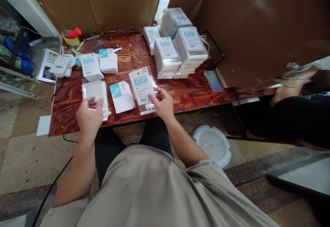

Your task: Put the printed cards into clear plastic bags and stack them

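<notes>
Left hand [90,114] curls over the clear sleeves [94,89], right hand [164,104] touches the bagged card's [141,84] right edge; I cannot tell whether either pinches. Light handling should avoid creases.

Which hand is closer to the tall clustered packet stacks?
Right. The right hand is on the near side of the packet stacks, at a packet's edge; the left hand is farther off, leftward, at the clear sleeves.

Cannot read the small print [144,91] on the bagged card [140,80] near the centre, nor identify the pixelated object [215,80] right of it, nor see all the clear bags [94,89] behind the left hand [89,115], nor the co-worker [286,117] beyond the right edge.
</notes>
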{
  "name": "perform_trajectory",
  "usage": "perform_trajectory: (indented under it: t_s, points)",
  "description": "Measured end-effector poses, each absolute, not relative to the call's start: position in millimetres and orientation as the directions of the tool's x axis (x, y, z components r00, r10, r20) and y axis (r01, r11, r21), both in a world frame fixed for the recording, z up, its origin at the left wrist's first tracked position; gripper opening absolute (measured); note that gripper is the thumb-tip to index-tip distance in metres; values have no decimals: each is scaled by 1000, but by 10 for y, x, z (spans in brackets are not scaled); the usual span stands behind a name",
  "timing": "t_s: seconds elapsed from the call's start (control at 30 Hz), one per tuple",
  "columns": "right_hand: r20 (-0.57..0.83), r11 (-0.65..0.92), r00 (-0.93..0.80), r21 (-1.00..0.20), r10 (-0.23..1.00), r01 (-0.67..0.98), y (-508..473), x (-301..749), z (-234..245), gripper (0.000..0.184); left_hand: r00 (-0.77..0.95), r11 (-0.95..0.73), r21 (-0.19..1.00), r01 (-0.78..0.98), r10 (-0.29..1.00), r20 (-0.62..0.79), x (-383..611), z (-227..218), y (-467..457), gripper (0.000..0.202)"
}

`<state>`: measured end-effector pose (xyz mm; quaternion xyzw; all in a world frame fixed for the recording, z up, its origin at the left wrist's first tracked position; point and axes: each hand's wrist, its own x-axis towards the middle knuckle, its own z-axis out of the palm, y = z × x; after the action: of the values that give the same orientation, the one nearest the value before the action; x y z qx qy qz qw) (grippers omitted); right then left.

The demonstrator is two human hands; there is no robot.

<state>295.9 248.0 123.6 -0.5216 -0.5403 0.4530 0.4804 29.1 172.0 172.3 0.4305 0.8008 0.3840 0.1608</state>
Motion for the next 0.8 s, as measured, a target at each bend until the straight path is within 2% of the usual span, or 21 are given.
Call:
perform_trajectory:
  t_s: [0.03, 0.1, 0.17, 0.23, 0.3, 0.37, 0.4, 0.47, 0.57, 0.63, 0.73, 0.8]
  points:
    - [60, 44, 54, -967, 997, 249, 2595, 3053, 1183, 47, -594, 392, 618, 682, 789, 155, 149, 1691, 1773, 47]
    - [73, 5, 107, -843, 992, 538, 2768, 3181, 1092, 46, -587, 485, 441, 755, 800, 126, -118, 1616, 1868, 58]
    - [119, -32, 142, -644, 983, 764, 2834, 3212, 1049, 49, -593, 544, 372, 752, 805, 22, -316, 1548, 1940, 69]
    - [231, 17, 121, -518, 965, 855, 2798, 3149, 1066, 52, -625, 602, 362, 712, 778, -63, -431, 1512, 1987, 69]
    - [357, 235, -50, -499, 933, 834, 2702, 3017, 1139, 49, -656, 645, 351, 679, 747, -105, -489, 1512, 2013, 60]
    - [432, 547, -361, -460, 826, 700, 2596, 2844, 1246, 46, -652, 650, 308, 695, 750, -112, -522, 1542, 2027, 47]
    - [433, 671, -515, -420, 740, 611, 2554, 2752, 1303, 48, -636, 640, 279, 716, 763, -116, -534, 1564, 2031, 43]
    - [341, 813, -743, -328, 577, 481, 2502, 2579, 1408, 50, -602, 615, 214, 759, 788, -130, -543, 1621, 2032, 41]
    - [93, 869, -877, -217, 472, 445, 2497, 2393, 1526, 28, -574, 590, 126, 797, 806, -144, -509, 1720, 2007, 50]
    - [-20, 880, -893, -161, 449, 446, 2509, 2328, 1583, 22, -555, 562, 100, 821, 827, -84, -461, 1782, 1973, 54]
    - [-65, 891, -896, -94, 439, 444, 2504, 2274, 1653, 24, -542, 534, 133, 835, 840, 29, -401, 1851, 1913, 55]
    - [-91, 894, -893, -48, 440, 446, 2481, 2239, 1690, 27, -567, 556, 175, 812, 824, 14, -384, 1877, 1883, 54]
